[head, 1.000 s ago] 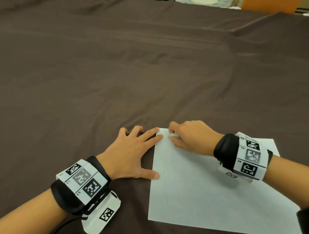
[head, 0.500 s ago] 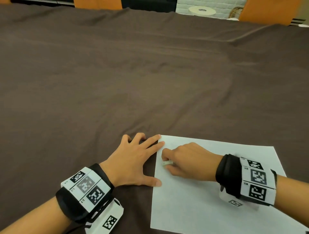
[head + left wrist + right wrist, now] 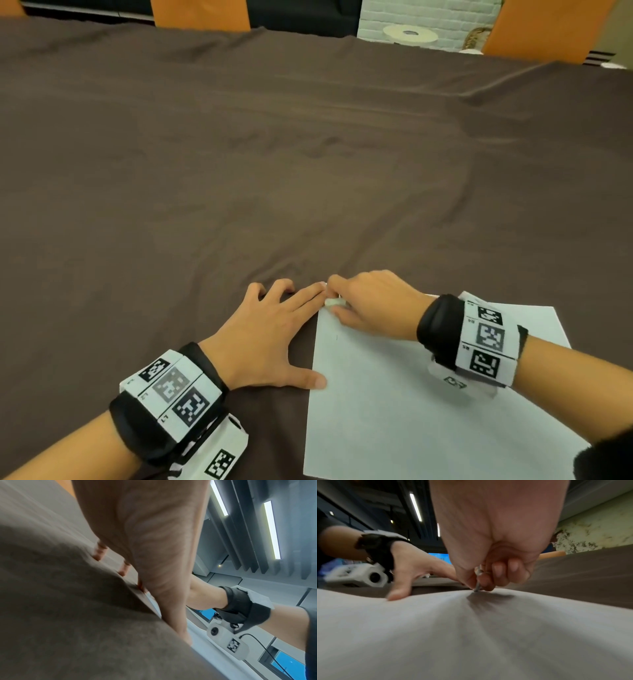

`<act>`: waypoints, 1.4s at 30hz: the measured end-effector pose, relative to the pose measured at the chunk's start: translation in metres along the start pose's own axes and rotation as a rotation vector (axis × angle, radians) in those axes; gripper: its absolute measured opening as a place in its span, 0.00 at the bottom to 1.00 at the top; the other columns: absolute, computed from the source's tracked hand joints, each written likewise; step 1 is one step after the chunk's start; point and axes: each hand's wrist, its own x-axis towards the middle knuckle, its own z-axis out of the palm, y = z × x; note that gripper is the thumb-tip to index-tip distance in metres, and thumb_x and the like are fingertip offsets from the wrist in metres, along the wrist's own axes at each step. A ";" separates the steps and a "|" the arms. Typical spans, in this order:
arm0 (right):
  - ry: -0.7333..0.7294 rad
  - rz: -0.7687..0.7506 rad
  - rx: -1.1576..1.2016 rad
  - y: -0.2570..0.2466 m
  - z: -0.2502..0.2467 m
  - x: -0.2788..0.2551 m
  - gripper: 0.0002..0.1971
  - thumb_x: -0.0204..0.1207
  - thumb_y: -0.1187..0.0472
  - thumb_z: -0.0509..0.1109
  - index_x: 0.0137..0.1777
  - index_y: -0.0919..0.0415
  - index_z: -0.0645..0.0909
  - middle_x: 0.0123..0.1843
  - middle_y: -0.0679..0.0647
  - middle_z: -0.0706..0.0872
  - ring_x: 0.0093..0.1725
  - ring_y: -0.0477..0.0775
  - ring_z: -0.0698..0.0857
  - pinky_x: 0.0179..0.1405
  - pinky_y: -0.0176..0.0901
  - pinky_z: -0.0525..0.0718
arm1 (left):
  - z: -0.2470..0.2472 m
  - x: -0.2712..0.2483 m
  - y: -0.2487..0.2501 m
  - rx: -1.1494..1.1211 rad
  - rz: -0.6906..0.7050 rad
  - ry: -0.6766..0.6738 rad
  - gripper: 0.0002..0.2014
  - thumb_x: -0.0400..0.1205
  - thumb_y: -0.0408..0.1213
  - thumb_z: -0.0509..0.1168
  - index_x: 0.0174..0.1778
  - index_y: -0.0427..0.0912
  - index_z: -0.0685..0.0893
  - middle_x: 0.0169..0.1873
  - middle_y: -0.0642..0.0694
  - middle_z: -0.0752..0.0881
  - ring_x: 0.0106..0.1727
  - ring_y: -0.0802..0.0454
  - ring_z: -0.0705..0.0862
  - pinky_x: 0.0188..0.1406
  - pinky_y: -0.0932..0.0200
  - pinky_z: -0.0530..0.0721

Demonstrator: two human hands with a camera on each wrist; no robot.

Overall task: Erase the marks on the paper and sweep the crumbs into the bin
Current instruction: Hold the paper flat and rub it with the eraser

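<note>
Brown cloth [image 3: 239, 171]: right hand [image 3: 373, 305] pinches eraser [image 3: 331, 302] on paper [image 3: 428, 411] corner, just beside flat, spread left hand [image 3: 270, 335] fingertips.

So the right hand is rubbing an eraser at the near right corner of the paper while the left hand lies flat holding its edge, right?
Not quite: the right hand rubs the eraser at the paper's far left corner, not the near right, as the head view shows. The left hand does lie flat, holding its edge.

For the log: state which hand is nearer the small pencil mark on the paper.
Right. The right hand pinches the eraser on the paper just beyond the pencil mark; the left hand lies flat, off the sheet's left edge.
</note>
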 end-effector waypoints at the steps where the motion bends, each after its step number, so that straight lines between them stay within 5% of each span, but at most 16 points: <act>1: -0.020 -0.045 -0.005 -0.007 0.003 -0.005 0.14 0.84 0.50 0.55 0.64 0.56 0.69 0.48 0.54 0.86 0.40 0.59 0.82 0.38 0.47 0.74 | 0.000 0.000 0.001 0.007 0.003 0.005 0.56 0.67 0.83 0.52 0.86 0.54 0.50 0.85 0.64 0.49 0.75 0.48 0.60 0.68 0.45 0.66; 4: -0.073 -0.129 0.020 -0.024 0.004 -0.018 0.14 0.84 0.50 0.56 0.65 0.55 0.70 0.49 0.54 0.86 0.37 0.57 0.76 0.39 0.43 0.68 | 0.001 0.000 -0.001 -0.005 0.000 0.007 0.56 0.67 0.83 0.52 0.86 0.52 0.52 0.85 0.62 0.49 0.75 0.48 0.61 0.68 0.45 0.66; 9: 0.019 0.081 -0.028 0.003 0.001 -0.004 0.12 0.84 0.52 0.54 0.60 0.57 0.70 0.47 0.55 0.87 0.40 0.63 0.82 0.38 0.50 0.76 | 0.001 0.001 0.000 -0.011 -0.008 -0.006 0.57 0.67 0.84 0.51 0.87 0.53 0.47 0.85 0.63 0.48 0.77 0.48 0.59 0.70 0.44 0.64; 14: -0.087 -0.131 0.044 -0.028 0.006 -0.028 0.13 0.85 0.49 0.54 0.62 0.56 0.70 0.47 0.55 0.85 0.36 0.56 0.72 0.39 0.45 0.68 | 0.003 0.000 -0.001 -0.003 0.003 0.037 0.56 0.67 0.83 0.52 0.86 0.50 0.58 0.85 0.60 0.55 0.73 0.46 0.67 0.65 0.44 0.70; 19: 0.022 0.057 -0.014 -0.005 0.004 -0.010 0.14 0.84 0.50 0.54 0.64 0.55 0.69 0.47 0.55 0.86 0.36 0.58 0.73 0.37 0.46 0.71 | 0.004 0.001 -0.001 -0.010 0.004 0.021 0.57 0.66 0.84 0.51 0.87 0.51 0.53 0.85 0.62 0.51 0.75 0.48 0.63 0.67 0.44 0.67; 25: -0.087 -0.112 0.059 -0.028 0.006 -0.029 0.13 0.84 0.49 0.54 0.59 0.57 0.70 0.43 0.54 0.82 0.36 0.58 0.74 0.38 0.46 0.70 | 0.003 0.000 -0.002 -0.006 0.002 0.029 0.56 0.67 0.83 0.52 0.86 0.51 0.56 0.85 0.62 0.52 0.74 0.48 0.64 0.66 0.45 0.68; 30: 0.007 0.051 0.038 -0.007 0.007 -0.023 0.11 0.84 0.50 0.53 0.57 0.55 0.69 0.40 0.52 0.82 0.37 0.59 0.76 0.37 0.46 0.71 | 0.003 0.000 -0.002 -0.028 -0.006 0.016 0.57 0.66 0.83 0.52 0.87 0.52 0.53 0.85 0.62 0.52 0.77 0.46 0.62 0.69 0.42 0.66; 35: -0.173 -0.123 0.074 -0.036 0.008 -0.041 0.13 0.85 0.50 0.54 0.61 0.58 0.69 0.45 0.58 0.84 0.36 0.58 0.75 0.41 0.48 0.75 | 0.002 0.000 -0.002 -0.026 -0.009 0.001 0.57 0.67 0.83 0.52 0.87 0.54 0.50 0.85 0.63 0.48 0.77 0.48 0.60 0.71 0.44 0.63; 42: -0.029 0.103 0.037 -0.005 0.006 -0.025 0.12 0.84 0.52 0.54 0.59 0.58 0.68 0.46 0.58 0.85 0.36 0.60 0.75 0.38 0.49 0.74 | 0.001 0.000 -0.001 -0.022 -0.012 -0.007 0.56 0.67 0.83 0.53 0.87 0.54 0.48 0.84 0.65 0.47 0.78 0.48 0.57 0.72 0.43 0.62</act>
